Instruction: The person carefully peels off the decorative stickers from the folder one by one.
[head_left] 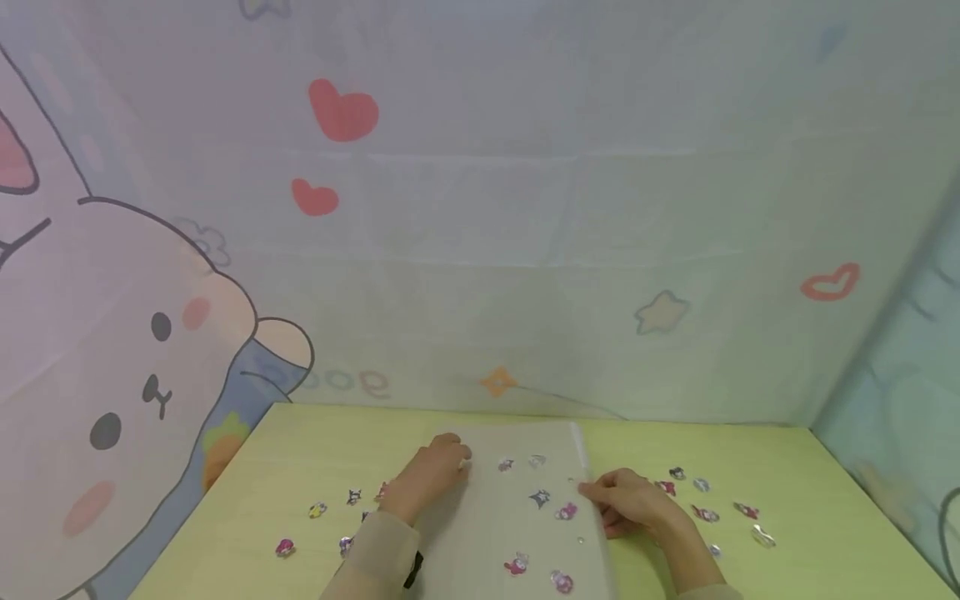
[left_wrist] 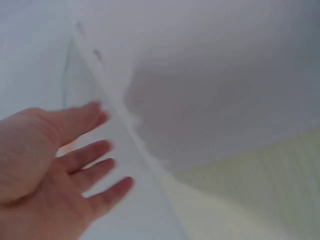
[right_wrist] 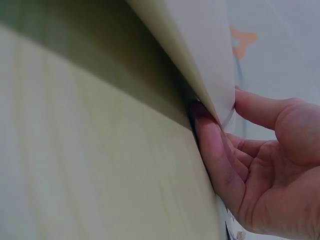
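A large white sheet-like panel (head_left: 480,533) lies on the table, with several small cartoon pieces on it, among them a pink-and-purple one (head_left: 562,581) and a grey star-shaped one (head_left: 540,498). At its right edge my right hand (head_left: 630,500) pinches the panel, thumb on one face and fingers under the other; the right wrist view shows this edge (right_wrist: 205,55) raised off the table. My left hand (head_left: 431,479) is by the panel's upper left side. In the left wrist view its fingers (left_wrist: 92,175) are spread and hold nothing, and a shadow falls on the panel.
Loose cartoon pieces lie on the pale yellow table (head_left: 810,483) at both sides, such as a pink one (head_left: 285,547) at left and a red one (head_left: 705,514) at right. A printed cloth (head_left: 480,250) with hearts and a rabbit hangs behind the table.
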